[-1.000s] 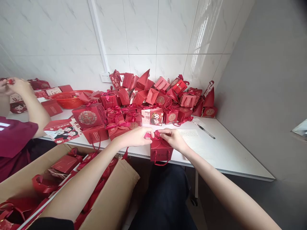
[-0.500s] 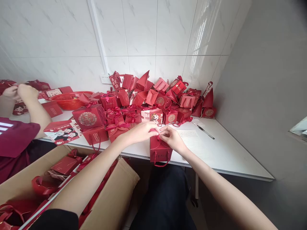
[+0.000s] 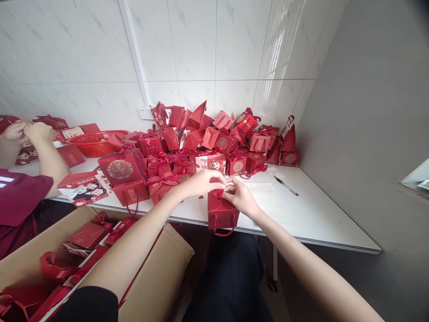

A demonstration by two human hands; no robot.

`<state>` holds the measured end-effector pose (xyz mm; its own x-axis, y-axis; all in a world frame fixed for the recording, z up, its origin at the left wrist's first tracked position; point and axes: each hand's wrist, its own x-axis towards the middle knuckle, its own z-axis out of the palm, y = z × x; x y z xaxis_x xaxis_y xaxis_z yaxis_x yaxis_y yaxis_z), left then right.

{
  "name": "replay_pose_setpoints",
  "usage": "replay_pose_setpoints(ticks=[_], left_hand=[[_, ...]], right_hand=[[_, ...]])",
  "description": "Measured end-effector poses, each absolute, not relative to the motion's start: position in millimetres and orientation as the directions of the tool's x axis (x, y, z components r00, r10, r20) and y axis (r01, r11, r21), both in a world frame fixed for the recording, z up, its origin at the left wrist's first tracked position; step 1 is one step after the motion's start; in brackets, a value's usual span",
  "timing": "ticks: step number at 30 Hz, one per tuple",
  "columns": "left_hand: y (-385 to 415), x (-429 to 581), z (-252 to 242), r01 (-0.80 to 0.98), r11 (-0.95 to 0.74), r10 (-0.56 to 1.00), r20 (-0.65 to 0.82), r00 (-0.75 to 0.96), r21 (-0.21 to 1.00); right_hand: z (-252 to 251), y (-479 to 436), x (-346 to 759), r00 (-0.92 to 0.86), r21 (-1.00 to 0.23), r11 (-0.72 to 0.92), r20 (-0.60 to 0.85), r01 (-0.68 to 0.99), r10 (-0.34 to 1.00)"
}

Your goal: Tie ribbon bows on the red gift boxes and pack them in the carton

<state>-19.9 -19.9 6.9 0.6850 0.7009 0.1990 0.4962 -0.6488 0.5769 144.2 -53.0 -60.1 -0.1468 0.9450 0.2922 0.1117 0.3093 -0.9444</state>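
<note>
A small red gift box point(image 3: 222, 213) with a cord handle stands at the front edge of the white table point(image 3: 311, 214). My left hand point(image 3: 201, 182) and my right hand point(image 3: 240, 196) meet over its top. Both pinch the red ribbon point(image 3: 219, 193) on the box's lid, fingers closed around it. Behind them lies a heap of red gift boxes point(image 3: 214, 138) against the tiled wall.
A cardboard carton point(image 3: 157, 273) with red boxes and ribbons stands at my lower left. Another person in a maroon shirt point(image 3: 16, 197) works at the left, hands point(image 3: 27, 133) together. A red basket point(image 3: 95, 141), a pen point(image 3: 284, 184) and a lined sheet point(image 3: 268, 197) lie on the table.
My hands have drawn closer together over the box top, working the ribbon. The box has shifted slightly. The other person's hands have lowered a little at the left.
</note>
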Motion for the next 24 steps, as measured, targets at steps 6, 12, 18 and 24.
replay_pose_setpoints(ticks=[6,12,18,24], left_hand=[[-11,-16,0,0.457,-0.613,0.729,0.238,0.642,0.645],[4,-16,-27,0.335,-0.592,0.727,0.306,0.615,0.733],[-2,-19,-47,0.341,-0.602,0.765,0.399,0.505,0.723],[-23,-26,-53,0.416,-0.618,0.773,0.42,0.475,0.667]], right_hand=[[-58,-57,144,-0.151,-0.953,0.284,0.267,0.107,0.952],[-57,-57,145,-0.165,-0.966,0.253,0.241,0.057,0.956],[-59,-54,147,-0.164,-0.971,0.24,0.234,0.015,0.958],[-61,-52,145,-0.145,-0.964,0.266,0.266,-0.017,0.953]])
